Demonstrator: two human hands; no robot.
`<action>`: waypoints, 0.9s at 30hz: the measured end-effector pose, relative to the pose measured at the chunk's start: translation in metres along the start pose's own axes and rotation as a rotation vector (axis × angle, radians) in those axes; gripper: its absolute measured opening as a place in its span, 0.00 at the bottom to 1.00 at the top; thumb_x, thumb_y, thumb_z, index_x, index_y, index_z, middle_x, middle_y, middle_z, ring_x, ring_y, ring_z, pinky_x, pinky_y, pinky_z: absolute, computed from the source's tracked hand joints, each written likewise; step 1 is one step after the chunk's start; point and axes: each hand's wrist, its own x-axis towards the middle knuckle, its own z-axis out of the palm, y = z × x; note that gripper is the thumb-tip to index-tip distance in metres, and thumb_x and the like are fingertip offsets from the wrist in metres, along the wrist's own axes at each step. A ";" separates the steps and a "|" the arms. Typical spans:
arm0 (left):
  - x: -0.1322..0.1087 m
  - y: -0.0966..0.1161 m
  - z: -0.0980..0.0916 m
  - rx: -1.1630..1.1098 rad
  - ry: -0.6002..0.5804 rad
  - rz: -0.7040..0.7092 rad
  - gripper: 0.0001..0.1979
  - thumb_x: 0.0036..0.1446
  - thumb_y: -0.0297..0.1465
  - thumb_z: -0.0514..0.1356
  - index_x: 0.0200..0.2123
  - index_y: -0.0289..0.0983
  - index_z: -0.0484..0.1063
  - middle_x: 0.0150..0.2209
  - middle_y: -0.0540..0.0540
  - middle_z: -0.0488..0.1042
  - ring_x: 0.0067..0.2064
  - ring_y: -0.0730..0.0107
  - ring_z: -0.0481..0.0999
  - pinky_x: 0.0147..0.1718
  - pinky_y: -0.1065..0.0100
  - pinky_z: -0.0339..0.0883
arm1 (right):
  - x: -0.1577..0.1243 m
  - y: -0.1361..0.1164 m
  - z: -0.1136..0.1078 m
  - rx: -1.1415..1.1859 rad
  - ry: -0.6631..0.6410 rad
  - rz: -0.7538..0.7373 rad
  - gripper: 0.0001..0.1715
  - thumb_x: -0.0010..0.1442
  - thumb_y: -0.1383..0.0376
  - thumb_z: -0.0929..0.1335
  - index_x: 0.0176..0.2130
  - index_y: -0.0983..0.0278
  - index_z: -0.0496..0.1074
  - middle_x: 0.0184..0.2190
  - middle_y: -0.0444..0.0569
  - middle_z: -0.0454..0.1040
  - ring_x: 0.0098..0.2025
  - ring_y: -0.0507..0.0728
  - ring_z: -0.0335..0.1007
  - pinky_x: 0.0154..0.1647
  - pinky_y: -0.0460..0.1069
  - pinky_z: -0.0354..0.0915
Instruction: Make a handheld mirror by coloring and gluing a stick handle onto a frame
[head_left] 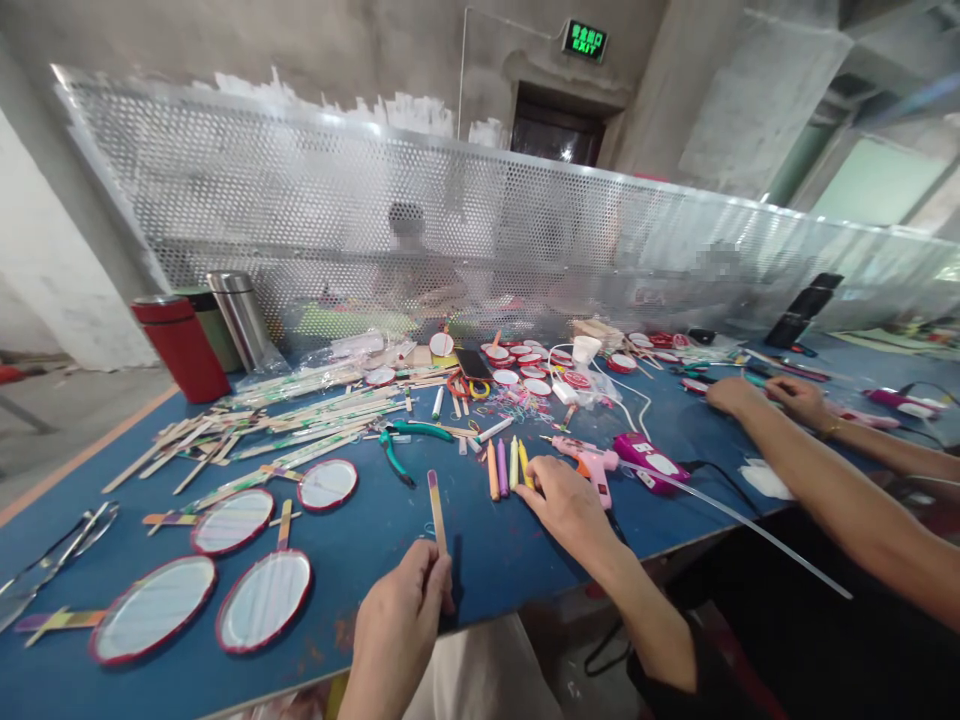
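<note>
My left hand is closed around the lower end of a coloured craft stick, which points away from me over the blue table. My right hand rests on the table with its fingers reaching toward a row of crayons; it holds nothing. A pink glue gun lies just right of that hand. Green-handled pliers lie left of the crayons.
Several red-rimmed oval mirrors on sticks lie at front left, beside a heap of sticks. Red and steel flasks stand at back left. A co-worker's arms rest on the table at right. A perforated metal screen walls the far edge.
</note>
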 end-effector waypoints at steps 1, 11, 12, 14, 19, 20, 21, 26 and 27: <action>0.000 0.000 0.000 0.000 0.001 -0.002 0.16 0.64 0.39 0.43 0.27 0.42 0.61 0.24 0.52 0.74 0.28 0.70 0.75 0.30 0.71 0.59 | 0.002 0.000 -0.001 -0.012 -0.004 -0.020 0.03 0.61 0.66 0.67 0.33 0.63 0.68 0.32 0.47 0.74 0.34 0.56 0.69 0.34 0.48 0.56; 0.002 -0.005 0.001 -0.028 -0.003 0.021 0.15 0.64 0.39 0.43 0.27 0.42 0.61 0.24 0.53 0.74 0.28 0.71 0.74 0.30 0.72 0.60 | 0.021 -0.006 0.004 -0.125 -0.081 -0.188 0.11 0.62 0.74 0.64 0.34 0.63 0.74 0.35 0.51 0.73 0.39 0.58 0.63 0.36 0.51 0.53; 0.002 -0.005 0.002 -0.029 -0.004 0.021 0.15 0.64 0.38 0.43 0.27 0.42 0.60 0.24 0.53 0.74 0.28 0.71 0.74 0.30 0.72 0.60 | 0.022 -0.006 0.004 -0.129 -0.085 -0.198 0.11 0.62 0.74 0.64 0.34 0.63 0.74 0.35 0.51 0.73 0.39 0.58 0.63 0.35 0.51 0.52; 0.003 -0.005 0.003 -0.028 -0.005 0.028 0.15 0.64 0.38 0.43 0.27 0.42 0.60 0.24 0.53 0.74 0.28 0.71 0.74 0.30 0.72 0.60 | 0.022 -0.005 0.004 -0.134 -0.091 -0.219 0.11 0.62 0.74 0.64 0.34 0.63 0.74 0.35 0.51 0.74 0.39 0.59 0.64 0.35 0.51 0.52; 0.002 -0.003 0.002 -0.022 0.009 0.029 0.15 0.64 0.38 0.43 0.26 0.42 0.59 0.24 0.52 0.74 0.27 0.71 0.74 0.29 0.72 0.60 | 0.017 -0.002 0.002 -0.127 -0.091 -0.269 0.11 0.63 0.74 0.64 0.35 0.61 0.74 0.34 0.49 0.74 0.39 0.58 0.64 0.35 0.51 0.52; 0.002 -0.002 0.002 -0.023 0.013 0.024 0.15 0.64 0.38 0.43 0.26 0.42 0.60 0.23 0.53 0.74 0.27 0.71 0.74 0.29 0.73 0.59 | 0.015 -0.002 0.002 -0.126 -0.088 -0.272 0.11 0.63 0.74 0.65 0.35 0.61 0.74 0.33 0.49 0.74 0.39 0.58 0.64 0.35 0.51 0.52; 0.002 -0.002 0.002 -0.024 0.015 0.021 0.15 0.64 0.38 0.44 0.26 0.42 0.60 0.23 0.53 0.74 0.26 0.71 0.74 0.28 0.73 0.59 | 0.013 -0.001 0.002 -0.126 -0.082 -0.275 0.10 0.63 0.73 0.65 0.35 0.61 0.74 0.33 0.49 0.74 0.38 0.58 0.63 0.35 0.51 0.51; 0.002 -0.003 0.002 -0.036 0.037 0.027 0.15 0.63 0.38 0.45 0.26 0.42 0.61 0.23 0.53 0.75 0.26 0.72 0.75 0.27 0.74 0.60 | 0.004 0.001 0.003 -0.135 -0.053 -0.288 0.10 0.63 0.73 0.65 0.35 0.61 0.73 0.33 0.48 0.73 0.37 0.57 0.62 0.35 0.51 0.51; 0.002 -0.003 0.002 -0.035 0.035 0.030 0.15 0.63 0.38 0.45 0.26 0.42 0.61 0.23 0.53 0.75 0.26 0.72 0.75 0.27 0.74 0.60 | 0.004 0.001 0.004 -0.139 -0.046 -0.288 0.10 0.63 0.73 0.65 0.36 0.60 0.74 0.32 0.48 0.73 0.36 0.57 0.62 0.34 0.51 0.50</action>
